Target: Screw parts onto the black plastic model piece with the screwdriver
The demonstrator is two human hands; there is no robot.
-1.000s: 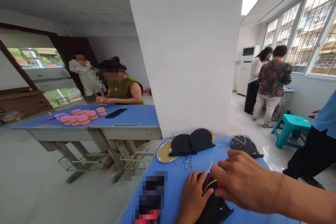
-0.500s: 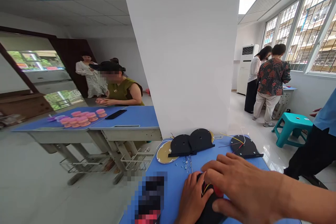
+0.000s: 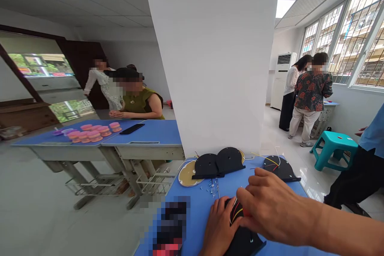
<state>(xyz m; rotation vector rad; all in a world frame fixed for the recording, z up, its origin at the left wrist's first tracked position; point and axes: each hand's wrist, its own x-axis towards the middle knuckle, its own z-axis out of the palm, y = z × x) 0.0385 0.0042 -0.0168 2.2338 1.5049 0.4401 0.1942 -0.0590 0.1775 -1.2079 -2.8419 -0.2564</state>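
A black round board (image 3: 244, 242) with red, yellow and white wires (image 3: 235, 211) lies on the blue table (image 3: 201, 208) right in front of me. My left hand (image 3: 220, 228) lies on its left side, fingers curled over the edge and holding it down. My right hand (image 3: 270, 208) reaches across from the right, fingertips pinched on the wires near a small red part. Farther back lie two more black boards (image 3: 219, 163), one over a tan disc (image 3: 187, 174), and a third black board (image 3: 280, 168) with loose wires.
A white pillar (image 3: 216, 60) rises just behind the table. Small clear parts (image 3: 213, 187) are scattered mid-table. A seated person (image 3: 138, 100) works at another blue table (image 3: 144, 132) with pink pieces. Two people stand by the windows; a teal stool (image 3: 333, 146) and another person stand at right.
My right hand slid left over the board, covering the wires, then drew back slightly with fingers pinched on them. My left hand stayed on the board.
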